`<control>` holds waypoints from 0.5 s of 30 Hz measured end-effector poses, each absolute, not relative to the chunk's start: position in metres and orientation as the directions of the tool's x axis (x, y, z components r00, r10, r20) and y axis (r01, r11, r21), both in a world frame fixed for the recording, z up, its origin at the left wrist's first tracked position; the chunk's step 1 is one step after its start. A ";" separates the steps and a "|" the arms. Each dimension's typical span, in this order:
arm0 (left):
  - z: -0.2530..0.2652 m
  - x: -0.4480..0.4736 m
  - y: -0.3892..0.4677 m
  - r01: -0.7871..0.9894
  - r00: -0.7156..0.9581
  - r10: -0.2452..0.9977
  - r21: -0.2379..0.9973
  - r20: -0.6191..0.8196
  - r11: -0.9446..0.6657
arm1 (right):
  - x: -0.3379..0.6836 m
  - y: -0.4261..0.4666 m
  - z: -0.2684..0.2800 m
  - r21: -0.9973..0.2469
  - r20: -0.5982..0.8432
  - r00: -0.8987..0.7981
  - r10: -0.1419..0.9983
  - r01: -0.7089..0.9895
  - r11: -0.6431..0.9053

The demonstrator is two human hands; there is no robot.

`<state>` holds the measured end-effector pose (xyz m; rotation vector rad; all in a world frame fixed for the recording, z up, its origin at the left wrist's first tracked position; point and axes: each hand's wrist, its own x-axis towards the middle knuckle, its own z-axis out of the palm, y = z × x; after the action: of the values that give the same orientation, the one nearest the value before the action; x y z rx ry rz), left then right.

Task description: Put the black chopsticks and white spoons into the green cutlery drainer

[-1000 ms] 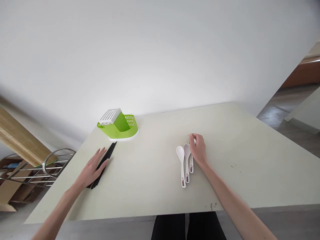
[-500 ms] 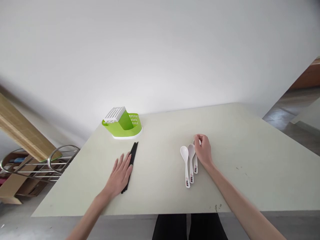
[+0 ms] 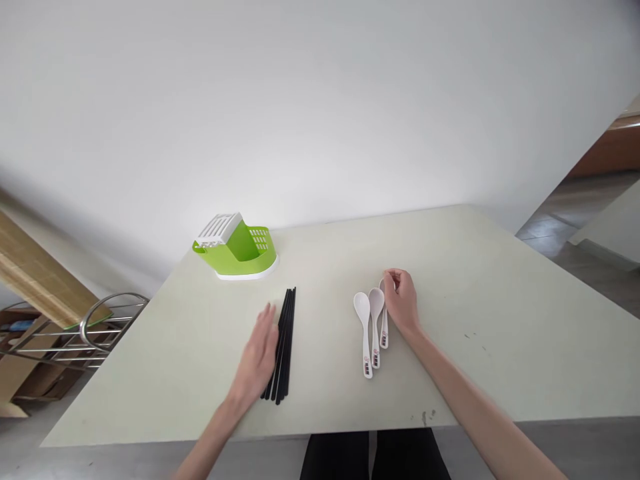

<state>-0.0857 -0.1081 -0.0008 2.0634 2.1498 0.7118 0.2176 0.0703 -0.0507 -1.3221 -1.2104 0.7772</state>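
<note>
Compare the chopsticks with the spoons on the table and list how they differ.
The chopsticks are black, thin and straight; the spoons are white with rounded bowls and printed handles. The chopsticks lie against the flat left hand; the spoons sit by the curled right hand, which touches the rightmost one. Both lie side by side on the table, pointing roughly away.

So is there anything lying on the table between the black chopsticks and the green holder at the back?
Nothing visible. The bundle of black chopsticks lies beside the flat left hand, and the bare pale table runs clear up to the green plastic cutlery holder. The three white plastic spoons lie off to the right, under the right hand.
</note>
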 end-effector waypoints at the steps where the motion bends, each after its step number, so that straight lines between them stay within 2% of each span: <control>1: 0.015 -0.091 -0.101 0.918 -0.117 0.943 0.396 0.310 -0.016 | 0.218 0.071 -0.051 -0.966 0.208 0.254 0.945 0.206 0.157; 4: 0.074 -0.120 -0.070 0.951 -0.104 0.824 0.297 0.557 -0.081 | 0.218 0.072 -0.053 -0.966 0.209 0.242 0.947 0.204 0.161; 7: 0.128 -0.164 -0.029 0.987 -0.044 0.757 0.144 0.652 -0.067 | 0.219 0.073 -0.054 -0.966 0.207 0.241 0.948 0.202 0.160; 10: 0.155 -0.208 0.010 0.991 -0.115 0.783 0.121 0.611 0.051 | 0.218 0.073 -0.054 -0.966 0.213 0.248 0.945 0.201 0.165; 11: 0.158 -0.220 0.019 0.989 -0.131 0.830 0.129 0.542 0.072 | 0.218 0.073 -0.054 -0.965 0.215 0.251 0.944 0.201 0.166; 13: 0.154 -0.233 0.033 0.978 -0.158 0.902 0.188 0.402 0.087 | 0.218 0.073 -0.054 -0.965 0.216 0.255 0.942 0.201 0.167; 15: 0.145 -0.235 0.040 0.960 -0.191 0.913 0.263 0.360 0.097 | 0.217 0.073 -0.053 -0.964 0.221 0.258 0.940 0.202 0.171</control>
<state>-0.2347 0.0403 0.1453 2.0602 2.4018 0.7256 0.2167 0.0731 -0.0534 -1.3055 -1.2090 0.7662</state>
